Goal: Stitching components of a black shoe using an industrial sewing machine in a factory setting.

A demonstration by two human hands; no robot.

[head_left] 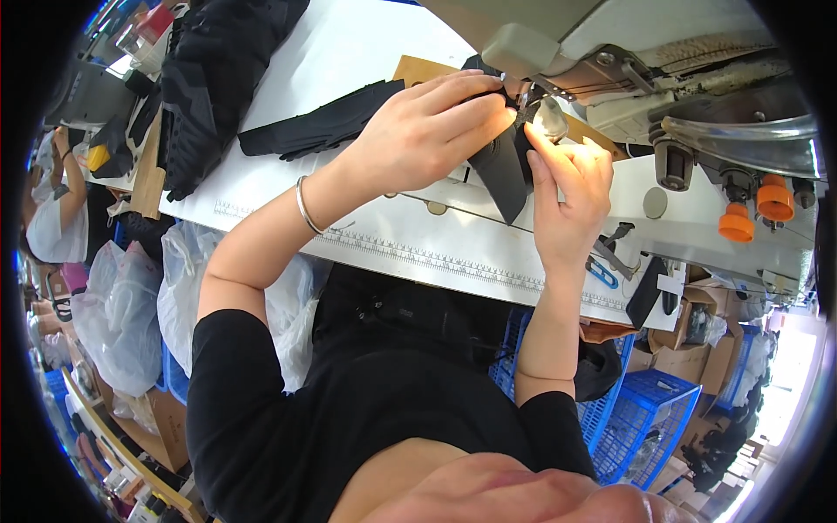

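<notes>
At the lit needle area of a sewing machine (pixel 551 118), my two hands are on a black fabric piece (pixel 504 177) whose pointed end hangs toward me. My left hand (pixel 436 122) comes from the left, its fingers close together over the piece and its thumb hidden. On the other side, my right hand (pixel 568 187) pinches the edge of the piece between thumb and forefinger, just in front of the presser foot. A long black strip of stacked pieces (pixel 305 124) lies beneath and left of my left hand. The needle itself is hidden by my fingers.
The white table (pixel 340 39) has a ruler strip (pixel 427 255) along its near edge. A black garment bundle (pixel 222 83) lies at the left. Blue-handled snips (pixel 602 272) lie right. Orange knobs (pixel 774 199) stick out from the machine. Plastic bags (pixel 118 314) and blue crates (pixel 649 418) stand below.
</notes>
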